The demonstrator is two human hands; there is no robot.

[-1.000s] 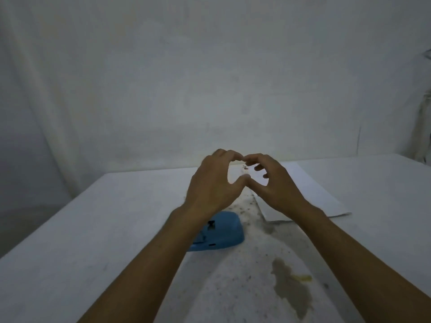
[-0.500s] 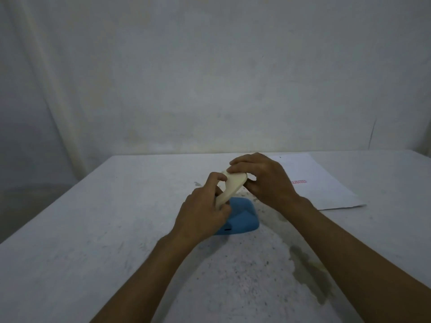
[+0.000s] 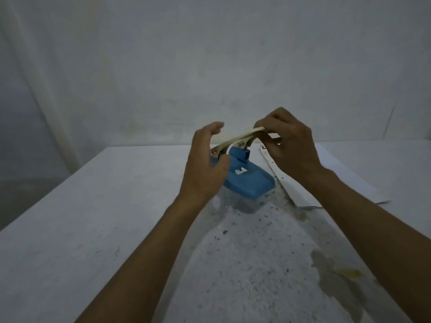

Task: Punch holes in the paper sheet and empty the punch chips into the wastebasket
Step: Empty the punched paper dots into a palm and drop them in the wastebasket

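Note:
A blue hole punch (image 3: 247, 183) lies on the white table (image 3: 116, 229), apparently bottom side up, with metal parts showing at its far end. A cream base cover (image 3: 233, 138) arches over it. My right hand (image 3: 291, 145) pinches the cover's raised right end. My left hand (image 3: 205, 164) curls round the punch's left end, thumb against the blue body and fingers over the cover's low end. The paper sheet (image 3: 349, 173) lies flat to the right, partly under my right hand and forearm. No wastebasket is in view.
Dark specks and a yellowish-grey stain (image 3: 338, 283) mark the table in front of me. The table's left edge (image 3: 58, 197) runs diagonally toward the far wall. A plain pale wall stands behind the table.
Both hands took hold of the cream cover over the punch. The right hand has since lifted its end up and to the right, stretching the cover into an arch.

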